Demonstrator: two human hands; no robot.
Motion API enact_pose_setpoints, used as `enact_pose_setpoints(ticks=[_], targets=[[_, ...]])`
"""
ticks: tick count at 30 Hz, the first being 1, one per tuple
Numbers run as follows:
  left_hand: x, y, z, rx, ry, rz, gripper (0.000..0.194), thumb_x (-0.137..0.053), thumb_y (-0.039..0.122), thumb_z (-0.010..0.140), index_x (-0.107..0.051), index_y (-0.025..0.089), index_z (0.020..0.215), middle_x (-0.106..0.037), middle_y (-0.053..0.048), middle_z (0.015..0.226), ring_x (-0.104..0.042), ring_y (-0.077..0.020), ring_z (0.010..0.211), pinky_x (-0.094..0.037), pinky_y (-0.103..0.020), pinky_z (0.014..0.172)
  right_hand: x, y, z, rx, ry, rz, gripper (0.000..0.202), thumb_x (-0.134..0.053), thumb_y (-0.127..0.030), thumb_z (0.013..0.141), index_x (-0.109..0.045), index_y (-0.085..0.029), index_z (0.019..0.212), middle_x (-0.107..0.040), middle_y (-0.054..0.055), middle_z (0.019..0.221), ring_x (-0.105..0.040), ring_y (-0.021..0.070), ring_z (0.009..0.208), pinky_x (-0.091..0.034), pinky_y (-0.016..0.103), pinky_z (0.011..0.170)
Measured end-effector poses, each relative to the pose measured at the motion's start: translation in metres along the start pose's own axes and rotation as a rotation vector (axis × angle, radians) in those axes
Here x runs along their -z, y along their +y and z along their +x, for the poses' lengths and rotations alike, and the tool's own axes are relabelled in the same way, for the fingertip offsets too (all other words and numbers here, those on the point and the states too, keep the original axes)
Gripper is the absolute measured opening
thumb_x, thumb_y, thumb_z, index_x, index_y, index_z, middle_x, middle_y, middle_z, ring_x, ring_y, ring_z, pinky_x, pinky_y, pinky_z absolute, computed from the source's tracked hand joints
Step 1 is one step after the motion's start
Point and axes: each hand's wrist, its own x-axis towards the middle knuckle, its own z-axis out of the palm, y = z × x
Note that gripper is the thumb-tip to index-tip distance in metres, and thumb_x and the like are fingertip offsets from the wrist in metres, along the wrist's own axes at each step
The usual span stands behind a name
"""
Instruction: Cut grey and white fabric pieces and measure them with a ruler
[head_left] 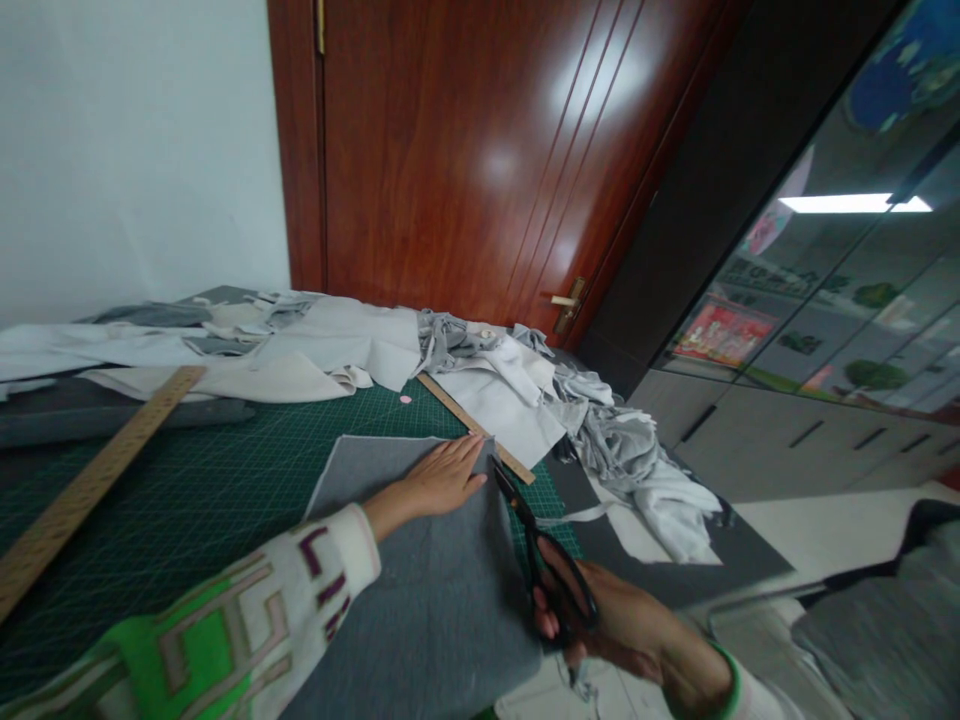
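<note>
Grey fabric [442,570] lies over a green gridded cutting mat [277,450], its near end reaching past the table's front edge. My left hand [442,475] rests flat on the far right corner of the cloth, fingers stretched out and nothing in them. Black-handled scissors [536,530] are in my right hand [615,620], with fingers through the handle loops. Their blades point away from me along the fabric's right edge, tips close to my left fingertips. A thin pale strip [577,515] lies beside the blades. Whether the blades enclose cloth, I cannot tell.
Heaps of white and grey fabric scraps [630,460] line the back and right of the table. One wooden ruler [97,485] lies at left, another wooden ruler [457,410] behind the cloth. A pink disc [405,399] sits on the mat. Behind stands a brown door [465,170].
</note>
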Motion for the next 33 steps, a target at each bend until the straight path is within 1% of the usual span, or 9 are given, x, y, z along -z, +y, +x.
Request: enact_pose_setpoints(ticks=[4, 7, 11, 13, 15, 20, 25, 30, 33], targets=[[0.003, 0.002, 0.000, 0.004, -0.002, 0.003, 0.063, -0.029, 0.042, 0.099, -0.023, 0.005, 0.150, -0.022, -0.014, 0.159, -0.020, -0.0239, 0.147, -0.021, -0.039, 0.117, 0.003, -0.004, 0.003, -0.051, -0.045, 0.022, 0.063, -0.061, -0.078, 0.069, -0.062, -0.015, 0.068, -0.058, 0.002, 0.062, -0.052, 0.0085, 0.054, -0.041, 0.016, 0.041], [0.003, 0.002, 0.000, 0.009, 0.005, 0.004, 0.065, -0.031, 0.043, 0.098, -0.023, 0.004, 0.149, -0.023, -0.015, 0.159, -0.021, -0.0249, 0.146, -0.022, -0.040, 0.117, 0.003, -0.009, 0.005, -0.078, -0.050, 0.004, 0.061, -0.057, -0.075, 0.074, -0.061, -0.015, 0.068, -0.058, 0.002, 0.062, -0.052, 0.0079, 0.053, -0.042, 0.016, 0.041], [0.000, 0.001, 0.000, 0.019, 0.020, -0.002, 0.065, -0.032, 0.044, 0.098, -0.025, 0.004, 0.149, -0.023, -0.017, 0.158, -0.022, -0.0273, 0.146, -0.024, -0.043, 0.116, 0.000, -0.017, 0.007, -0.121, -0.013, -0.003, 0.059, -0.041, -0.063, 0.093, -0.059, -0.014, 0.066, -0.057, 0.001, 0.059, -0.050, 0.0065, 0.048, -0.039, 0.015, 0.039], [0.000, 0.001, 0.001, 0.020, 0.029, -0.006, 0.065, -0.034, 0.044, 0.097, -0.026, 0.006, 0.148, -0.024, -0.017, 0.158, -0.023, -0.0276, 0.146, -0.024, -0.044, 0.116, -0.002, -0.020, 0.008, -0.130, -0.002, 0.002, 0.059, -0.036, -0.059, 0.096, -0.058, -0.014, 0.064, -0.056, 0.001, 0.057, -0.049, 0.0063, 0.047, -0.038, 0.015, 0.039], [0.000, 0.002, 0.001, 0.017, 0.034, -0.010, 0.065, -0.035, 0.044, 0.096, -0.027, 0.006, 0.148, -0.025, -0.017, 0.157, -0.023, -0.0272, 0.146, -0.024, -0.043, 0.116, -0.003, -0.022, 0.010, -0.120, -0.004, 0.015, 0.058, -0.035, -0.058, 0.097, -0.057, -0.015, 0.064, -0.055, 0.000, 0.056, -0.049, 0.0065, 0.046, -0.037, 0.015, 0.038], [0.005, 0.004, -0.001, 0.019, 0.028, -0.011, 0.065, -0.037, 0.043, 0.096, -0.027, 0.006, 0.148, -0.026, -0.017, 0.157, -0.023, -0.0262, 0.146, -0.025, -0.042, 0.116, -0.002, -0.018, 0.019, -0.068, 0.007, 0.030, 0.055, -0.042, -0.062, 0.093, -0.056, -0.015, 0.068, -0.057, -0.001, 0.055, -0.051, 0.0071, 0.048, -0.035, 0.015, 0.039], [0.008, 0.005, -0.002, 0.021, 0.024, -0.006, 0.063, -0.037, 0.043, 0.095, -0.028, 0.006, 0.147, -0.027, -0.018, 0.157, -0.025, -0.0270, 0.145, -0.026, -0.043, 0.116, 0.000, -0.012, 0.021, -0.030, -0.011, 0.012, 0.060, -0.053, -0.073, 0.080, -0.056, -0.014, 0.068, -0.056, -0.002, 0.055, -0.050, 0.0074, 0.049, -0.035, 0.016, 0.040], [0.006, 0.003, -0.002, 0.019, 0.026, -0.008, 0.063, -0.035, 0.044, 0.096, -0.027, 0.007, 0.147, -0.027, -0.018, 0.157, -0.025, -0.0269, 0.145, -0.026, -0.042, 0.116, -0.002, -0.010, 0.019, 0.020, 0.014, -0.011, 0.065, -0.061, -0.080, 0.066, -0.055, -0.015, 0.068, -0.055, -0.002, 0.054, -0.048, 0.0072, 0.049, -0.034, 0.017, 0.042], [0.005, 0.002, -0.002, 0.021, 0.015, -0.010, 0.065, -0.034, 0.046, 0.096, -0.026, 0.006, 0.148, -0.025, -0.018, 0.157, -0.024, -0.0273, 0.145, -0.025, -0.043, 0.116, -0.003, -0.010, 0.019, 0.028, 0.010, -0.001, 0.065, -0.062, -0.080, 0.064, -0.054, -0.016, 0.067, -0.055, -0.003, 0.053, -0.047, 0.0072, 0.049, -0.033, 0.017, 0.042]])
